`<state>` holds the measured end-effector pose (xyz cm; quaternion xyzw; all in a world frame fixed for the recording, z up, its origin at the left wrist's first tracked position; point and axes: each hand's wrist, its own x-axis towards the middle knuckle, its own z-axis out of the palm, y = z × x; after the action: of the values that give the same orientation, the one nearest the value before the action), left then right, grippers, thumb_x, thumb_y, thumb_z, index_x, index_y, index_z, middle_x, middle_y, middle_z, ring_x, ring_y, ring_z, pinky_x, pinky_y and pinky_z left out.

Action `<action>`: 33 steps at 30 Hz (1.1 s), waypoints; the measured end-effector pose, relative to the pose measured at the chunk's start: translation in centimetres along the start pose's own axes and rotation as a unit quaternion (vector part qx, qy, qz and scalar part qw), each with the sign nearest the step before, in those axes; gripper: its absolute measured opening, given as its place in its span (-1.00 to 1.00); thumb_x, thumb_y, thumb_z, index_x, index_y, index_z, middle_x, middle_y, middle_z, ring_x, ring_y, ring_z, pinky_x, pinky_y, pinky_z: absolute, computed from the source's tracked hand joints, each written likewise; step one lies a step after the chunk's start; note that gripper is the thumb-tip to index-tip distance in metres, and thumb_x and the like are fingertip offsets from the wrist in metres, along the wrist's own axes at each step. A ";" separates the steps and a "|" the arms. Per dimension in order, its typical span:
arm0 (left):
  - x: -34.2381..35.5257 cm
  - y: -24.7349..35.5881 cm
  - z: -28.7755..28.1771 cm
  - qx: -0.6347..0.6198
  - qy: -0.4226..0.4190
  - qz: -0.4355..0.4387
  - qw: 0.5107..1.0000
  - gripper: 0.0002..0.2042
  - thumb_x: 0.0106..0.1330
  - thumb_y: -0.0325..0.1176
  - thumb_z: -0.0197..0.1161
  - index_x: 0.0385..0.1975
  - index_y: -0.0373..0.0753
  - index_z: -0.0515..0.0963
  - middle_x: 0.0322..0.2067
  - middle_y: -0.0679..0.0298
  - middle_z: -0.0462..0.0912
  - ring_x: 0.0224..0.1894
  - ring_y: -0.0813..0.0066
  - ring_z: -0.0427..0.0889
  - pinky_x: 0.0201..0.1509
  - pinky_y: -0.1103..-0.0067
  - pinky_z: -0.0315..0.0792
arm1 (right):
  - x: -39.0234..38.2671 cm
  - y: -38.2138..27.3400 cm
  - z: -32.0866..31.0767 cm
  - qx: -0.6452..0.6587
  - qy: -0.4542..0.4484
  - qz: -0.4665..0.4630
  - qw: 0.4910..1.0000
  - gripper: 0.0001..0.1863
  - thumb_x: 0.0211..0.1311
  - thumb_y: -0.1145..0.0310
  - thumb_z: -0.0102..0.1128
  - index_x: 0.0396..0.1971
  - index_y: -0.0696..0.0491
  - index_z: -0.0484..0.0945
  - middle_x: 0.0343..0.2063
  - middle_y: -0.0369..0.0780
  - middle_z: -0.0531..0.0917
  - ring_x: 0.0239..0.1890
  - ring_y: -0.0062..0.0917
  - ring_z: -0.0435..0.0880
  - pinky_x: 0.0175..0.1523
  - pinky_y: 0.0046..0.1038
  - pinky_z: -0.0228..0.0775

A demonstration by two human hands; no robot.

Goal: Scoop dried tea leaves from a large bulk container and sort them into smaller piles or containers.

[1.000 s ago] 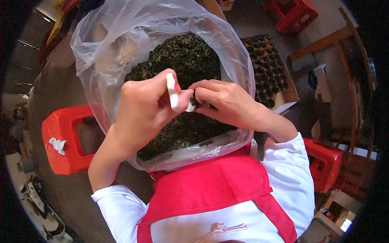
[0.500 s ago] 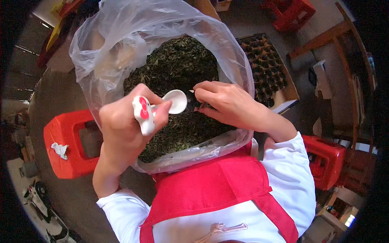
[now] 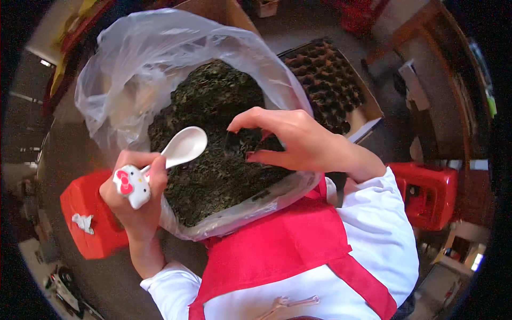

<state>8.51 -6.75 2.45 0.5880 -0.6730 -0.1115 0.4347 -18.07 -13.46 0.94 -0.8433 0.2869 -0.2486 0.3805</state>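
My left hand (image 3: 136, 205) is closed on a white spoon (image 3: 186, 144); its handle ends in a white cat-shaped head with a pink bow, and its bowl is over dark dried leaves (image 3: 205, 192). These leaves fill a clear plastic bag (image 3: 133, 64), open at the top, in front of me. My right hand (image 3: 290, 144) is over the right part of the leaves, fingertips curved round a dark item too indistinct to name, to the right of the spoon's bowl.
At back right a cardboard tray (image 3: 365, 112) holds several rows of small dark items. Red plastic stools stand at left (image 3: 93, 197), right (image 3: 437, 186) and far back right (image 3: 357, 13). Wooden furniture (image 3: 405, 29) is along the right. I wear a red apron (image 3: 272, 242).
My left hand has moved down and left with the spoon, away from my right hand, turning its bowl into view. My right hand's fingers have spread wider and shifted slightly left.
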 end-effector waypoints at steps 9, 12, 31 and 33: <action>-0.9 -2.7 1.7 -0.078 0.011 -0.086 0.993 -0.90 0.23 -0.55 0.23 -0.51 -0.40 0.49 -0.53 0.24 0.55 -0.63 0.59 0.47 -0.58 0.70 0.39 | -8.6 -1.8 -8.2 -0.059 0.353 0.026 0.933 -0.44 -0.06 0.57 0.40 0.01 0.16 0.39 -0.02 -0.03 0.59 0.06 -0.42 0.57 0.12 -0.38 0.47; -1.5 -1.9 2.2 -0.043 0.006 -0.091 0.995 -0.88 0.24 -0.53 0.24 -0.50 -0.40 0.49 -0.54 0.24 0.56 -0.62 0.59 0.50 -0.57 0.70 0.41 | -13.5 2.0 -10.2 -0.091 0.404 0.072 0.907 -0.51 0.08 0.66 0.23 0.06 0.13 0.38 0.04 -0.08 0.56 0.07 -0.48 0.54 0.14 -0.46 0.42; -2.0 -1.4 2.9 -0.022 -0.046 -0.054 0.997 -0.87 0.26 -0.50 0.27 -0.49 -0.41 0.53 -0.61 0.29 0.56 -0.63 0.65 0.50 -0.57 0.71 0.37 | -25.2 24.2 -4.6 -0.147 0.270 0.390 0.868 -0.46 -0.03 0.64 0.22 0.02 0.04 0.36 -0.03 -0.15 0.55 0.05 -0.43 0.56 -0.06 -0.42 0.51; -1.9 -1.3 3.4 -0.027 -0.070 -0.050 0.996 -0.88 0.25 -0.51 0.26 -0.48 -0.40 0.53 -0.61 0.30 0.56 -0.62 0.65 0.50 -0.57 0.70 0.37 | -24.7 23.7 -4.3 -0.112 0.295 0.400 0.861 -0.47 -0.05 0.65 0.24 -0.01 0.01 0.38 -0.07 -0.20 0.54 -0.01 -0.48 0.56 0.00 -0.42 0.48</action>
<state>6.88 -6.64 -1.28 0.5995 -0.6681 -0.1921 0.3966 -45.40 -11.93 -20.06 -0.5805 0.7240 -0.2783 0.2479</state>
